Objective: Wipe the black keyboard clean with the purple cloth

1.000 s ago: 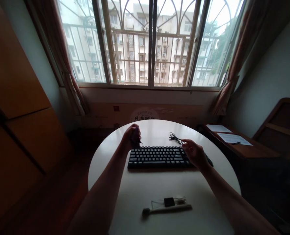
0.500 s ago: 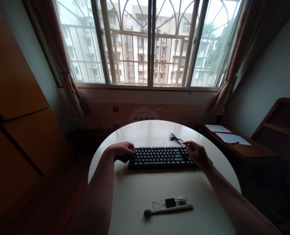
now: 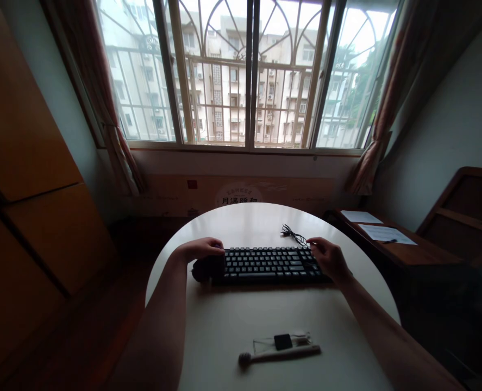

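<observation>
The head view looks down on a round white worktop (image 3: pixel 224 326) in front of a barred window (image 3: pixel 249 70). A black keyboard (image 3: pixel 269 263) lies flat across its middle, keys up. The left hand (image 3: pixel 200 250) rests at the keyboard's left end, fingers curled over the top corner, with a dark rounded thing (image 3: pixel 202 270) tucked beneath it; what that is cannot be told in this light. The right hand (image 3: pixel 328 258) covers the right end, fingers spread over the last keys and the edge. Both grips look narrow and closed on the keyboard's ends, though whether they clamp or merely rest cannot be told.

A thin black cable (image 3: pixel 293 233) lies coiled just beyond the far right corner, near the right hand's fingertips. Close to the near edge sit a small brush (image 3: pixel 279 354) and, just beside it, a wire puller with a black block (image 3: pixel 282 341), well apart from the keyboard.

To handle the keyboard well, each hand would best hold it by the case edges rather than the keycaps, keep both ends level, and mind that the cable does not snag.
</observation>
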`<state>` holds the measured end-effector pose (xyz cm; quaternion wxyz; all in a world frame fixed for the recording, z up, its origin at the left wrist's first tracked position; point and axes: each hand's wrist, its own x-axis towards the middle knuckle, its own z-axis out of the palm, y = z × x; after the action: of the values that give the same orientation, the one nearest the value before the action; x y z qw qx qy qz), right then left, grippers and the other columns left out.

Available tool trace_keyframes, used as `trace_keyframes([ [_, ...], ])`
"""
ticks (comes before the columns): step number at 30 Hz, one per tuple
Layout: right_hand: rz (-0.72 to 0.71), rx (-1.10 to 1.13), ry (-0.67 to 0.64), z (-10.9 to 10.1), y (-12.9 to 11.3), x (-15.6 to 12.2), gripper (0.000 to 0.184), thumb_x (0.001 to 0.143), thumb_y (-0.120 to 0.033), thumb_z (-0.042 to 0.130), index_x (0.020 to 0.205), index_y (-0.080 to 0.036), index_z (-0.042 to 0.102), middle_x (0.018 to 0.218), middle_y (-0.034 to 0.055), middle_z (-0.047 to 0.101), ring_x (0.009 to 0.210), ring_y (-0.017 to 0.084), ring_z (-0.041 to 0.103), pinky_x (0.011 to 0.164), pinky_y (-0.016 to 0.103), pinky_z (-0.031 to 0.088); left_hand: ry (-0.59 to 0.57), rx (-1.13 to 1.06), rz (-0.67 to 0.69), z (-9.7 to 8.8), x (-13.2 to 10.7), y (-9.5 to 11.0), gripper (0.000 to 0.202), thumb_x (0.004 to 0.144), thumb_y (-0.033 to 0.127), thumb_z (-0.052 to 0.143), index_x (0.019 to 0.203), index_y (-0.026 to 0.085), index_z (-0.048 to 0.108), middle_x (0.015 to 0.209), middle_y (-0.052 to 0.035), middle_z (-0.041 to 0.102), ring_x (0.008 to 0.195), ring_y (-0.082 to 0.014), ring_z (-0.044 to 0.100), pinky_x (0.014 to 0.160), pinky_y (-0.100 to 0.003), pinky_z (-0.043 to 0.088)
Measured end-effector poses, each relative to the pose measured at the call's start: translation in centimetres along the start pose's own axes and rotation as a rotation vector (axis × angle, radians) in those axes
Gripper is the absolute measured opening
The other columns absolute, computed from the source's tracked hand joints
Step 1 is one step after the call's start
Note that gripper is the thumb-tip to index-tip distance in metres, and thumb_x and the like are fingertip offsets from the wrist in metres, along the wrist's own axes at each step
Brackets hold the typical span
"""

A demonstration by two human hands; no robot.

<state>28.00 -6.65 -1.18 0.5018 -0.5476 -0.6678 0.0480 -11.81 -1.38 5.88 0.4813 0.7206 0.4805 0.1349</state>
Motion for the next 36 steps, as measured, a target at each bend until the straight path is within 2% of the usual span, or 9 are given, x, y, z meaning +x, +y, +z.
trace_keyframes([
  [4,0.014,0.009,0.006,-0.2,0.0,0.0,0.027,0.081,-0.032,0.048,0.091,-0.017,0.068,0.06,0.0012,0.063,0.054,0.015,0.055,0.055,0.026,0.044,-0.02,-0.099,0.073,-0.3,-1.3,0.9,0.034,0.06,0.044,0.074,0.074,0.014,0.065,0.066,-0.0048,0.061,0.058,-0.0159,0.055,0.048,-0.023,0.041],
  [7,0.02,0.019,0.011,-0.2,0.0,0.0,0.026,0.081,-0.032,0.049,0.091,-0.017,0.068,0.061,0.0011,0.063,0.055,0.015,0.056,0.055,0.026,0.044,0.036,-0.186,0.204,-0.9,-2.4,1.7,0.032,0.06,0.043,0.074,0.072,0.015,0.065,0.066,-0.0053,0.061,0.059,-0.0171,0.055,0.051,-0.025,0.043],
  [9,0.022,0.025,0.011,0.0,0.0,0.0,0.026,0.08,-0.033,0.049,0.09,-0.017,0.068,0.059,0.0008,0.062,0.054,0.015,0.055,0.055,0.025,0.043,0.058,-0.166,0.221,-1.1,-2.6,1.8,0.032,0.062,0.044,0.073,0.075,0.016,0.066,0.068,-0.0055,0.063,0.063,-0.0184,0.057,0.054,-0.026,0.044],
  [15,0.02,0.022,-0.01,0.2,0.1,0.0,0.026,0.081,-0.033,0.048,0.089,-0.018,0.068,0.057,-0.0002,0.059,0.05,0.014,0.05,0.049,0.024,0.039,0.004,0.077,-0.004,-0.3,-0.5,1.0,0.034,0.056,0.045,0.077,0.071,0.016,0.069,0.066,-0.0044,0.064,0.058,-0.0179,0.057,0.053,-0.025,0.043],
  [19,0.017,0.029,-0.002,0.0,0.2,0.0,0.027,0.081,-0.034,0.048,0.091,-0.018,0.067,0.059,0.0006,0.06,0.052,0.014,0.052,0.051,0.025,0.042,0.05,0.061,-0.014,-0.2,-0.2,0.4,0.037,0.059,0.049,0.072,0.078,0.017,0.069,0.066,-0.0042,0.063,0.054,-0.0168,0.054,0.047,-0.024,0.041],
  [22,0.012,0.03,-0.002,0.0,0.3,0.1,0.029,0.08,-0.034,0.047,0.091,-0.017,0.067,0.06,0.0013,0.062,0.054,0.015,0.054,0.054,0.026,0.044,0.074,0.167,-0.019,-0.5,0.0,-0.1,0.034,0.056,0.045,0.074,0.074,0.017,0.068,0.066,-0.0037,0.064,0.056,-0.0162,0.054,0.047,-0.022,0.038],
  [25,0.013,0.029,-0.007,0.0,0.3,0.1,0.029,0.08,-0.034,0.048,0.091,-0.017,0.067,0.06,0.0016,0.062,0.054,0.015,0.055,0.054,0.026,0.045,0.049,0.24,-0.043,-0.7,0.8,-1.2,0.032,0.052,0.041,0.075,0.072,0.018,0.067,0.065,-0.0017,0.063,0.058,-0.0156,0.053,0.049,-0.021,0.037],
  [29,0.016,0.029,-0.012,0.0,0.2,0.1,0.027,0.08,-0.033,0.049,0.091,-0.017,0.067,0.061,0.0015,0.063,0.054,0.015,0.056,0.054,0.026,0.045,0.045,0.191,-0.028,-0.9,1.7,-2.6,0.03,0.052,0.036,0.072,0.074,0.017,0.063,0.067,-0.0001,0.062,0.062,-0.0156,0.054,0.053,-0.021,0.039],
  [36,0.033,0.043,0.008,-0.2,-0.2,0.1,0.025,0.08,-0.032,0.048,0.09,-0.018,0.067,0.061,0.0007,0.063,0.056,0.016,0.057,0.056,0.026,0.045,0.059,0.241,-0.086,-0.8,2.4,-3.2,0.032,0.05,0.038,0.072,0.072,0.017,0.061,0.06,0.0007,0.058,0.053,-0.0142,0.049,0.046,-0.021,0.032],
])
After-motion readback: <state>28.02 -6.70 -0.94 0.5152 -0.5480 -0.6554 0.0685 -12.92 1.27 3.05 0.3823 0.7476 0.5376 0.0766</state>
